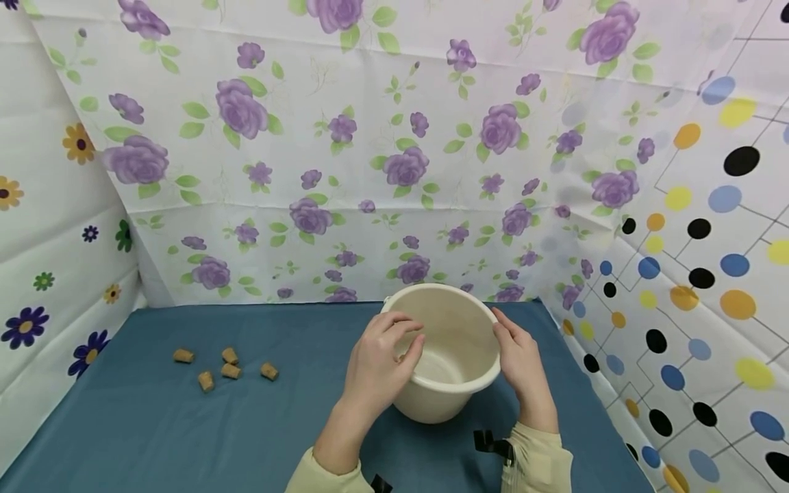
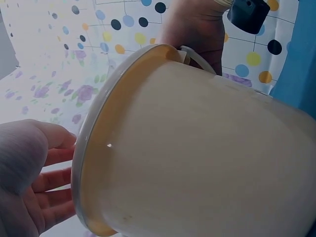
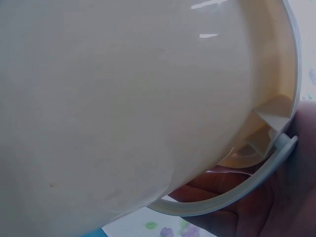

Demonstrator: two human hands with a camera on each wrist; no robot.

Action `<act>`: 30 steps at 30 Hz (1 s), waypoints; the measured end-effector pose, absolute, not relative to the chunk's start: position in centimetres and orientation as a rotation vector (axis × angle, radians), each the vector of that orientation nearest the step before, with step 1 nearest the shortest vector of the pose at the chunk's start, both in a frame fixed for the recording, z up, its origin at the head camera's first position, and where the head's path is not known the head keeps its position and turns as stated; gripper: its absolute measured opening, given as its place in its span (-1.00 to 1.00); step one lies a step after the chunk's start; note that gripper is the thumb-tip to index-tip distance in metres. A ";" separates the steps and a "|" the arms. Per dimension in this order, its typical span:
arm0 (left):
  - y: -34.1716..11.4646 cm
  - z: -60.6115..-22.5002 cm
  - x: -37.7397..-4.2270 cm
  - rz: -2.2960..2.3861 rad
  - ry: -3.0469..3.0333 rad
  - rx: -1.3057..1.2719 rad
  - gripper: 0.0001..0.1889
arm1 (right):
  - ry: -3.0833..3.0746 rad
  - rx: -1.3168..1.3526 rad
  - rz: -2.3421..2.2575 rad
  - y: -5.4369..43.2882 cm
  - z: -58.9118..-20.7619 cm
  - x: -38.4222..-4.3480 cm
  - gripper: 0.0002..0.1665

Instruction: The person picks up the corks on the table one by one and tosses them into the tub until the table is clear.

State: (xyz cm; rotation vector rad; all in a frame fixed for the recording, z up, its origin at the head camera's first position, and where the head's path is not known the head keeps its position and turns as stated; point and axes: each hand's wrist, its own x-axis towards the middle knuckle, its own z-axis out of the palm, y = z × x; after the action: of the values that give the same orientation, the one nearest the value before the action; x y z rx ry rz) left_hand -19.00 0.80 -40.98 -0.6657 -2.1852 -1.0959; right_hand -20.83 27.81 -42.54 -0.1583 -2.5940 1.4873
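While a cream bucket (image 1: 456,332) is held at the right side of its rim by the right hand (image 1: 524,359), its mouth is turned up and toward the head camera, right of the middle of the blue cloth (image 1: 154,438). The rim is gripped by that hand; in the right wrist view its fingers are seen beneath the rim, behind the curved bucket handle (image 3: 197,208), and are partly hidden by it. By the left hand (image 1: 382,359) nothing is gripped: its fingers are loosely bent and parted from the thumb, and they are held at the near left side of the mouth, just beside the rim in the left wrist view; whether the rim is touched by them cannot be told. Nor can it be told whether the base of the bucket is borne by the cloth. Well apart to the left, five small brown corks (image 1: 231,371) are scattered on the cloth. Both forearms are covered by pale yellow sleeves (image 1: 539,459), near whose cuffs black straps (image 1: 493,444) are seen. The cloth is bordered by a purple-rose sheet (image 1: 364,150) at the back, a daisy-printed sheet (image 1: 55,246) at the left and a dotted sheet (image 1: 709,329) at the right.
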 end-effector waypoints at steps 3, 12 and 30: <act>0.8 -40.8 -19.0 -1.097 -2.183 -0.664 -0.87 | -2.590 -0.153 1.486 27.9 -42.4 -20.9 -0.35; 0.0 -40.8 -18.6 -1.131 -2.150 -0.649 -0.87 | -2.591 -0.145 1.469 27.8 -42.9 -20.7 -0.36; -9.6 -41.5 -19.2 -0.908 -2.239 -0.430 -0.81 | -2.600 -0.146 1.454 27.8 -42.6 -20.7 -0.34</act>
State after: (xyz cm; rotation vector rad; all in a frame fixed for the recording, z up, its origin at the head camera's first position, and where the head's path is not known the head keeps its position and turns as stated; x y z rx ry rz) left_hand -19.23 -9.61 -41.53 -0.4298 -2.2388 -0.9083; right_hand -20.69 27.75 -42.60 -0.1457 -2.5997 1.4536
